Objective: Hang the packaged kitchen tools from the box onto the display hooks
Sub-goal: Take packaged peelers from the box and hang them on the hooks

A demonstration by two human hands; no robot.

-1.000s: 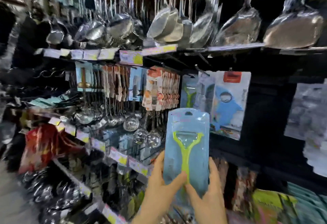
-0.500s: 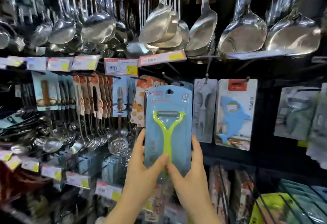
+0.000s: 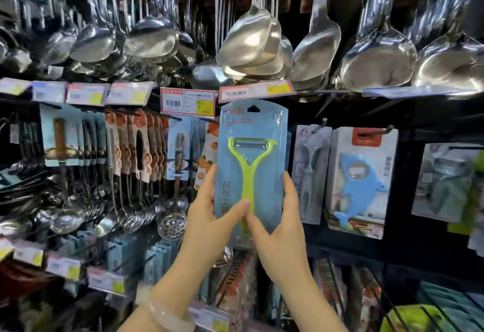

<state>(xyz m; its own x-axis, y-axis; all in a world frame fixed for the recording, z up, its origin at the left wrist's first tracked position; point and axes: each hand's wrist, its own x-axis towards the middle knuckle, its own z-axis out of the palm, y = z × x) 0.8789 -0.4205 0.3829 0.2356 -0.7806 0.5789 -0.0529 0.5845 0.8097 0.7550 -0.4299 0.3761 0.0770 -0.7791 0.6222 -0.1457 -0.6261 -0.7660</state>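
A light blue blister pack with a lime-green Y-shaped peeler inside is held upright in front of the display wall. My left hand grips its lower left edge, thumb on the front. My right hand grips its lower right edge, thumb touching the left thumb. The pack's hang hole sits just below a price-tag strip. The hook behind the pack is hidden. The box is not in view.
Steel ladles and turners hang in a row above. To the right hang a grey tool pack and a blue shark bottle-opener pack on black hooks. Packaged tools and skimmers crowd the left.
Both hands have raised the peeler pack up and toward the display, so its top now reaches the price-tag strip. The view has tilted upward and moved closer.
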